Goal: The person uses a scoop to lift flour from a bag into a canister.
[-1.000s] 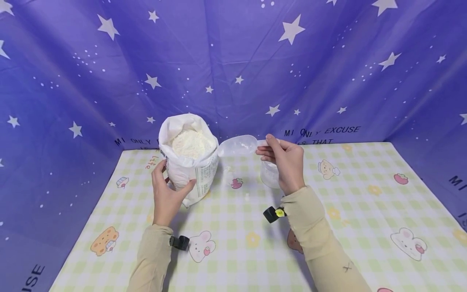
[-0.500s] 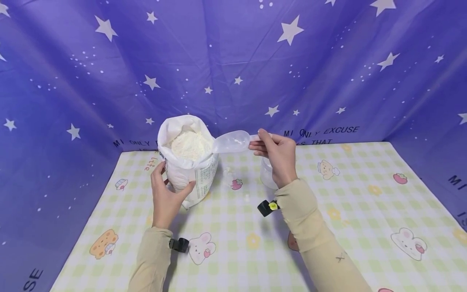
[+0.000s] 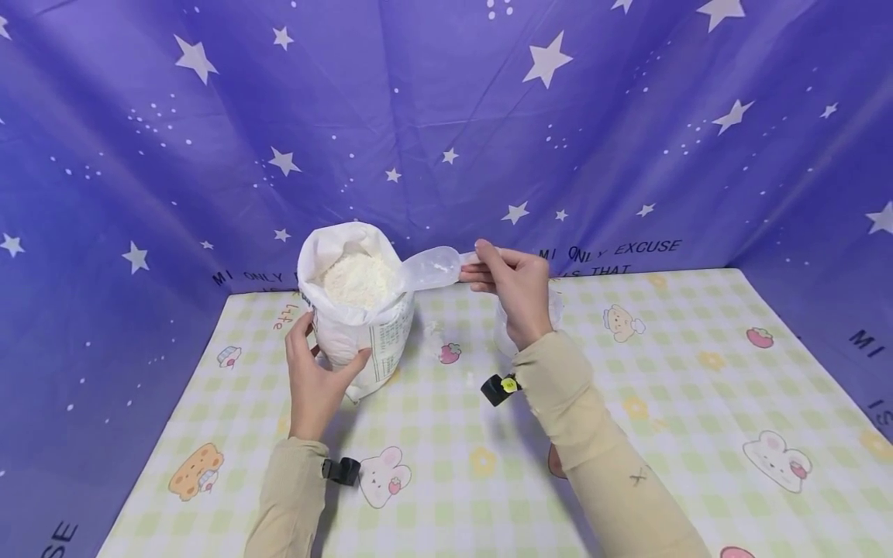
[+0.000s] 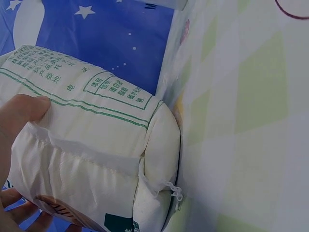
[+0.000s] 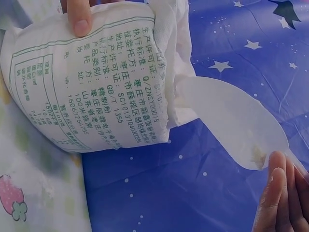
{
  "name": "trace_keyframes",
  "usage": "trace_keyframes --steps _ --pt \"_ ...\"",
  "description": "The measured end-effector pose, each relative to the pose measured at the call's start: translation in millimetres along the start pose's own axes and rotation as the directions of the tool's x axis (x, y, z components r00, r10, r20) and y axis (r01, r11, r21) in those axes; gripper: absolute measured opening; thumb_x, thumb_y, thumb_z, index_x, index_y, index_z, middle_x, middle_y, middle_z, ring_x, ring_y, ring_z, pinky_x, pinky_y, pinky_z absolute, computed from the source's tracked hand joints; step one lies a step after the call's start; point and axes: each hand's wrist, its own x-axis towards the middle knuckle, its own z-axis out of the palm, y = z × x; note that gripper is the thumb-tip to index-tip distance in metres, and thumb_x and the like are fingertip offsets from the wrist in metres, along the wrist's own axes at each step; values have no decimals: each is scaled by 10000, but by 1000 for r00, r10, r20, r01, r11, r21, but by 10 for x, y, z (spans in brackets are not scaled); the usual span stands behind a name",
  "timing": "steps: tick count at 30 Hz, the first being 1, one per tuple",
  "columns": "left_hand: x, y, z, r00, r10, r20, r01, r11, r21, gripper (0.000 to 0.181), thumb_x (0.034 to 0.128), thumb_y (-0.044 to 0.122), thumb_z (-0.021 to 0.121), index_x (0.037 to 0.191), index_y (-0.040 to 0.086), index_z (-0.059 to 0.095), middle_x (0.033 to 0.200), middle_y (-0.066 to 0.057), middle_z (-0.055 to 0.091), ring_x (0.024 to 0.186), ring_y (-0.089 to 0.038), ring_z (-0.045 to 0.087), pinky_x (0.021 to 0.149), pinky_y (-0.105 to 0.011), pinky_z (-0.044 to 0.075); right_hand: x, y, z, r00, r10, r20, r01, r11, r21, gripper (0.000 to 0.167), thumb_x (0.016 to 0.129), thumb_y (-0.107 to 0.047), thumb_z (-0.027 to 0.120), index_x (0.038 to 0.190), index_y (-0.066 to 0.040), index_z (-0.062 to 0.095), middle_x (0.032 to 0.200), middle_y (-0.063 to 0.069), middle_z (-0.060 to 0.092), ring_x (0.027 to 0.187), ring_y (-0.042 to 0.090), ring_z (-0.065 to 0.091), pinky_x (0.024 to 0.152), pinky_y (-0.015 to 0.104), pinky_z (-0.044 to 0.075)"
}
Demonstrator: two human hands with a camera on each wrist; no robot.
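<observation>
A white cloth bag [image 3: 363, 341] of pale powder [image 3: 357, 279] stands upright with its top rolled open. My left hand [image 3: 317, 384] grips its near side, thumb on the front; the left wrist view shows the thumb on the bag [image 4: 87, 121] and fingers beneath. My right hand [image 3: 516, 291] pinches the handle of a translucent scoop [image 3: 432, 267], whose tip is at the bag's right rim. In the right wrist view the scoop [image 5: 231, 121] holds only a little residue near its handle. Behind the right hand, a clear container [image 3: 504, 333] is partly hidden.
A green and white checked cloth [image 3: 446, 480] with cartoon prints covers the table. Some white powder [image 3: 432, 333] lies on it between bag and container. A purple curtain [image 3: 446, 116] with stars hangs behind and at both sides.
My right hand has moved left with the scoop, bringing its tip from beside the bag to the rim. My left hand keeps its grip on the bag.
</observation>
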Motion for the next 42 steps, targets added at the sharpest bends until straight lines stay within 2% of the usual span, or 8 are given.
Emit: trace_keyframes --steps 9,14,17,21,24,31,42 --pt "-10 -11 -3 1000 -6 -3 6 1000 -4 936 727 167 879 1474 73 323 1476 -129 349 1379 -236 333 1073 -457 400 43 54 105 998 -60 14 61 997 -41 313 940 -235 696 946 75 736 725 47 739 660 160 733 653 319 612" --pt "-11 -12 6 1000 5 -6 -5 1000 -10 929 730 160 876 1474 70 327 1464 -138 354 1366 -236 335 1068 -445 397 58 67 159 998 -67 10 68 996 -55 301 940 -197 693 948 100 737 715 57 736 649 162 732 631 311 610" --pt "-9 -12 11 1000 4 -7 -4 1000 -4 935 730 163 877 1477 70 323 1462 -138 356 1368 -239 335 1074 -451 403 65 75 184 998 -70 7 70 995 -74 281 933 -193 702 944 85 746 721 64 740 657 167 733 664 371 613" --pt "-8 -12 12 1000 -6 -7 6 1000 5 946 727 168 880 1482 74 318 1467 -129 356 1373 -238 334 1083 -458 408 77 93 215 997 -76 16 78 990 -113 294 923 -225 717 926 66 757 741 79 747 673 168 737 668 377 614" --pt "-8 -15 11 1000 -10 -5 10 1000 4 948 728 168 880 1484 72 316 1470 -131 353 1375 -242 333 1084 -460 407 85 112 245 997 -69 21 71 990 -125 301 923 -226 717 926 73 757 749 95 747 667 159 735 632 322 612" --pt "-9 -7 5 1000 -14 -2 14 1000 2 948 733 172 878 1486 70 311 1475 -134 347 1382 -247 331 1084 -458 407 94 158 324 998 -57 19 59 988 -140 282 924 -208 715 903 69 759 762 135 744 654 155 730 650 376 614" --pt "9 -17 10 1000 7 -9 -7 1000 -7 954 722 165 885 1484 63 319 1471 -133 355 1372 -247 334 1065 -434 401 104 226 449 1000 -5 28 9 990 -141 268 923 -205 716 925 59 763 771 133 748 657 134 728 610 289 606"
